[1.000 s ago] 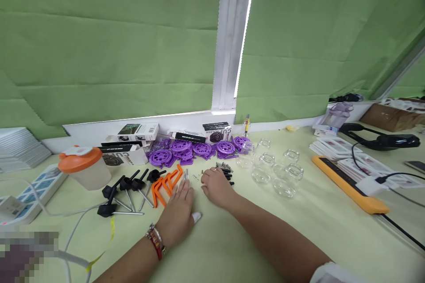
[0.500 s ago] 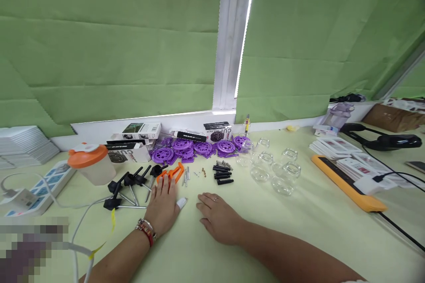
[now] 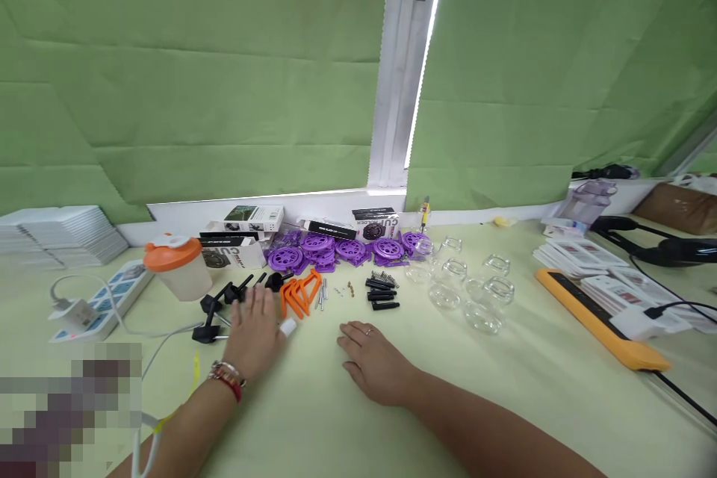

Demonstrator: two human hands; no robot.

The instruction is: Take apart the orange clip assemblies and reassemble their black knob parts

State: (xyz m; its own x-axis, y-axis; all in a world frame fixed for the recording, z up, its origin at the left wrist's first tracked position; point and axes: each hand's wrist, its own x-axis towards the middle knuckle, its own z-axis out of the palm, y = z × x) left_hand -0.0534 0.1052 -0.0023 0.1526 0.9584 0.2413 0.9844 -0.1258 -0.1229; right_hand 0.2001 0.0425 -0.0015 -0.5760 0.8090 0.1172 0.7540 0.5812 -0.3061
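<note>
Both hands lie low in the frame on the pale green worktop (image 3: 504, 403), and neither holds anything. Nearest the camera, the right hand (image 3: 374, 363) rests palm down at centre, its fingers loosely spread and flat, touching no part. Slightly further up and to the left, the left hand (image 3: 252, 334), with a beaded bracelet at the wrist and a white wrap on the thumb tip, lies open with fingers spread over the black-knobbed rods (image 3: 216, 308), which sit loose and scattered at centre left.

Just right of that hand are the orange clips (image 3: 301, 294), then a few small metal pins (image 3: 322, 297), tiny screws, and short black cylinders (image 3: 378, 294) beside a clump of springs. Right of centre stand several clear glass cups (image 3: 476, 287), all bare. Behind, along the wall, lie purple slotted discs (image 3: 336, 249) in a heap and small printed boxes (image 3: 246, 218). An orange-lidded container (image 3: 176, 267) and a power strip (image 3: 104, 302) sit at left.

Judging from this, every kind of part is still sorted in its own group and nothing appears joined; the assembling seems wholly ahead, with no finished piece visible.
</note>
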